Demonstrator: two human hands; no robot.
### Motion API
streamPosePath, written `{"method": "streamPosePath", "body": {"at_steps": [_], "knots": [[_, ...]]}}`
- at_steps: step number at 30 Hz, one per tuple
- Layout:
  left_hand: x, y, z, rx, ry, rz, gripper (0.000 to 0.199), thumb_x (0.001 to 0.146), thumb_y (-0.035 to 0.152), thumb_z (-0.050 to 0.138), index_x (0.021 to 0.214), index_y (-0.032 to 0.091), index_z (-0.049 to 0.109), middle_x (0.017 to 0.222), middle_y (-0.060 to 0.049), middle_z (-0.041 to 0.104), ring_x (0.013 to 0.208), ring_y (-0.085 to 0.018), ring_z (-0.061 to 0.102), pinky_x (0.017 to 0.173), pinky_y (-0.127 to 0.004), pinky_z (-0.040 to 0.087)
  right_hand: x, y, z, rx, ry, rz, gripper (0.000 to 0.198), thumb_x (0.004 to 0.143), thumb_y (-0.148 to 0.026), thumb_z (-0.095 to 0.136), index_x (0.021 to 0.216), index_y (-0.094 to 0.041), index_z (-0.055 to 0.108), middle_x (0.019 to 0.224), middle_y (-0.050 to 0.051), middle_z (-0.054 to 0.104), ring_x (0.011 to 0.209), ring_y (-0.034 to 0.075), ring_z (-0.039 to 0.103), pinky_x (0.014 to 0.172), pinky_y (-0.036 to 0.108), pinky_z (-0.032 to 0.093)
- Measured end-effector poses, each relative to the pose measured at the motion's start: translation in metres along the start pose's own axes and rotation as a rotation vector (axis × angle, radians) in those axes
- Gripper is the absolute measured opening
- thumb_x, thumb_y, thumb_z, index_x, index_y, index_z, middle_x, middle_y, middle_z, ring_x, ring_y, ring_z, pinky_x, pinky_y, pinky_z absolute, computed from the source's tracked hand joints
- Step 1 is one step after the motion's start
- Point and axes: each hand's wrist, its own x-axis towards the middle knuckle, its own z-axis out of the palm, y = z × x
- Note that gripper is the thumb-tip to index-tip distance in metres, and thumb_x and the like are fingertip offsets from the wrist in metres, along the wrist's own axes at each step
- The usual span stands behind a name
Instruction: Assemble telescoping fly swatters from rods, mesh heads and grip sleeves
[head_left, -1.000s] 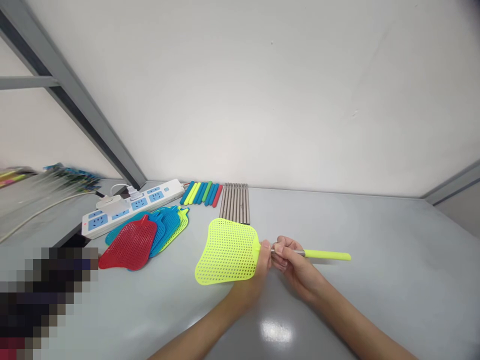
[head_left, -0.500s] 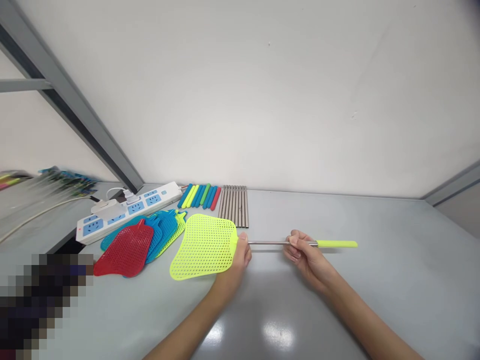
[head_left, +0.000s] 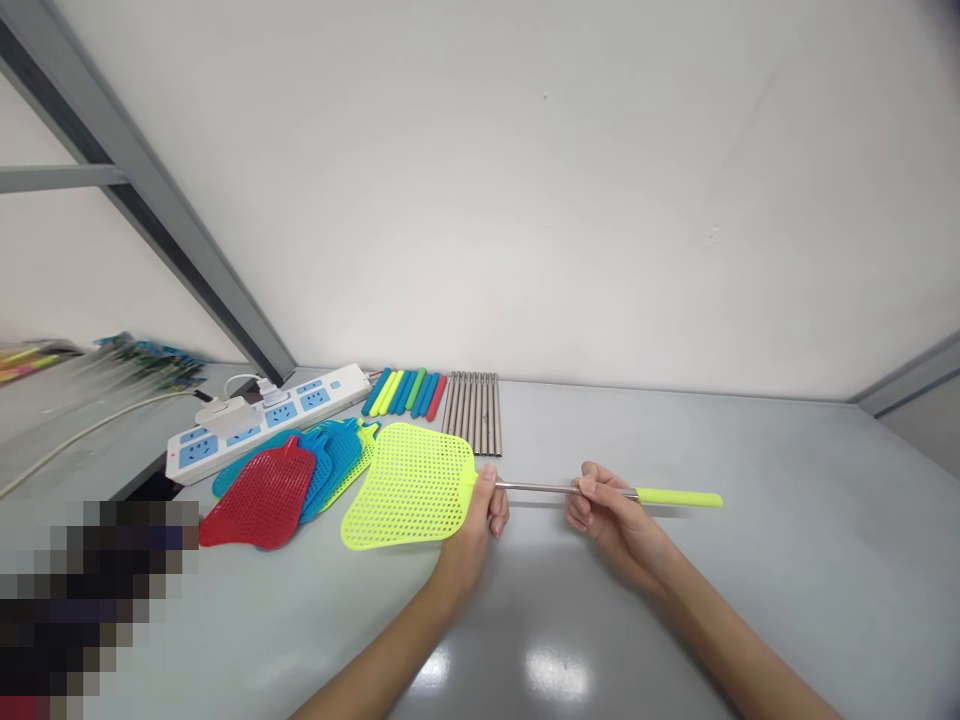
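Observation:
A fly swatter (head_left: pixel 412 487) with a yellow mesh head, a thin metal rod and a yellow grip lies crosswise between my hands, above the table. My left hand (head_left: pixel 484 512) is closed round the rod where it joins the head. Thumb and fingers of my right hand (head_left: pixel 606 510) pinch the rod close to the yellow grip, which sticks out to the right. Left of the held swatter, loose mesh heads in red (head_left: pixel 264 497), blue and yellow are piled. Behind it lie a row of coloured grips (head_left: pixel 405 391) and a row of metal rods (head_left: pixel 472 415).
A white power strip (head_left: pixel 300 405) with plugs and a cable stands behind the pile. Packed items in clear plastic (head_left: pixel 142 365) lie at the far left. A grey metal frame (head_left: pixel 180 240) and a white wall (head_left: pixel 600 200) border the grey table (head_left: pixel 787 560).
The swatter has tilted a little, its grip end lower and its head slightly higher. Both hands keep their hold, and the whole view has shifted slightly.

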Motion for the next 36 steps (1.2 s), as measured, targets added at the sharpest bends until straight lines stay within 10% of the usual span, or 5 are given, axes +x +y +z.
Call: {"method": "streamPosePath", "body": {"at_steps": [22, 36], "knots": [[-0.012, -0.014, 0.012, 0.092, -0.313, -0.227, 0.047, 0.077, 0.047, 0.037, 0.042, 0.016, 0.039, 0.036, 0.004, 0.034, 0.037, -0.007, 0.031, 0.042, -0.023, 0.024, -0.007, 0.019, 0.015, -0.085, -0.127, 0.062, 0.017, 0.071, -0.023, 0.058, 0.061, -0.018, 0.045, 0.055, -0.001, 0.051, 0.053, 0.011, 0.045, 0.057, 0.027, 0.034], [-0.001, 0.005, 0.006, -0.008, -0.434, -0.372, 0.043, 0.077, 0.038, 0.04, 0.043, 0.019, 0.023, 0.033, 0.008, 0.019, 0.031, -0.005, 0.023, 0.037, -0.021, 0.017, -0.006, 0.01, 0.011, -0.078, -0.001, 0.031, 0.026, 0.066, -0.021, 0.062, 0.055, -0.018, 0.039, 0.045, -0.006, 0.037, 0.044, 0.007, 0.025, 0.046, 0.022, 0.02]]}}
